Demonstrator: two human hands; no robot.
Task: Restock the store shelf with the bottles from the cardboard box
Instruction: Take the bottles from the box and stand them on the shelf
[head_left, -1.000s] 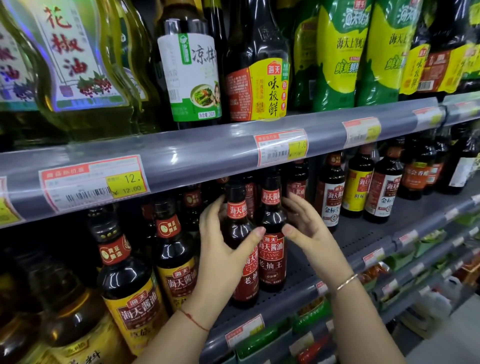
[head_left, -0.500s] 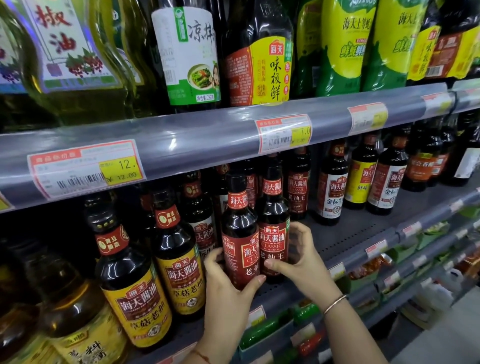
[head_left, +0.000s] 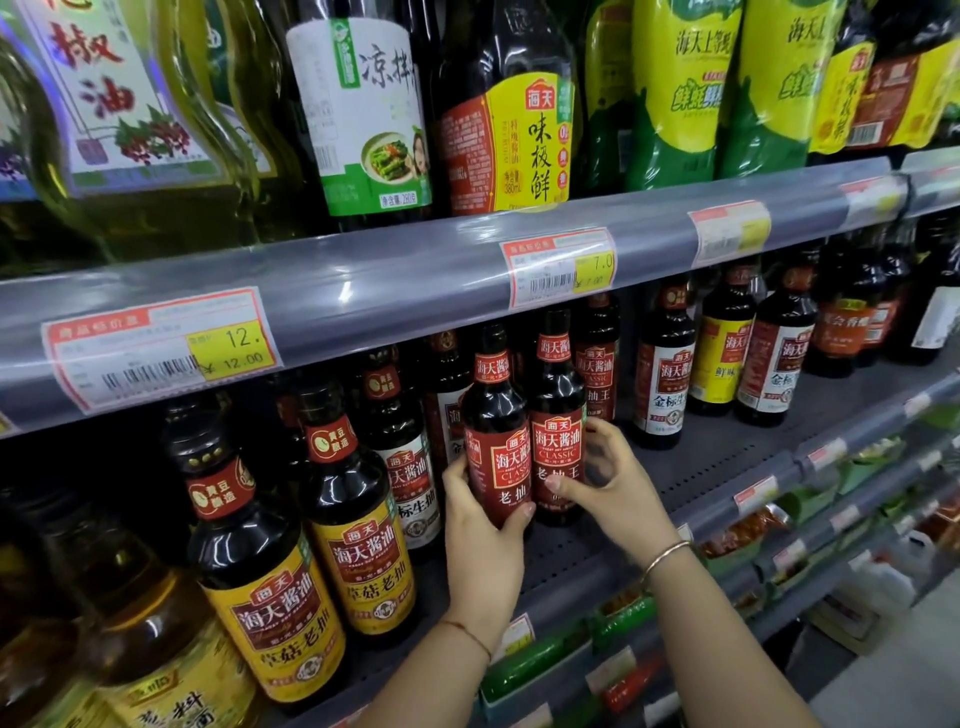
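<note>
Two dark soy sauce bottles with red labels stand side by side on the grey shelf (head_left: 722, 462). My left hand (head_left: 480, 525) wraps the lower part of the left red-label bottle (head_left: 496, 441). My right hand (head_left: 608, 483) grips the lower part of the right red-label bottle (head_left: 557, 431), thumb across its label. Both bottles are upright, near the shelf's front. A third bottle of the same kind (head_left: 600, 364) stands behind them. The cardboard box is out of view.
Yellow-label soy sauce bottles (head_left: 363, 545) stand just left of my hands. More bottles (head_left: 665, 374) stand to the right with bare shelf in front. The upper shelf's price rail (head_left: 415, 291) overhangs the bottle caps. Lower shelves with green packets (head_left: 540, 665) run below.
Both hands slid down from the bottle shoulders to the lower labels. The two red-label bottles now stand a little farther forward and show fully below the rail.
</note>
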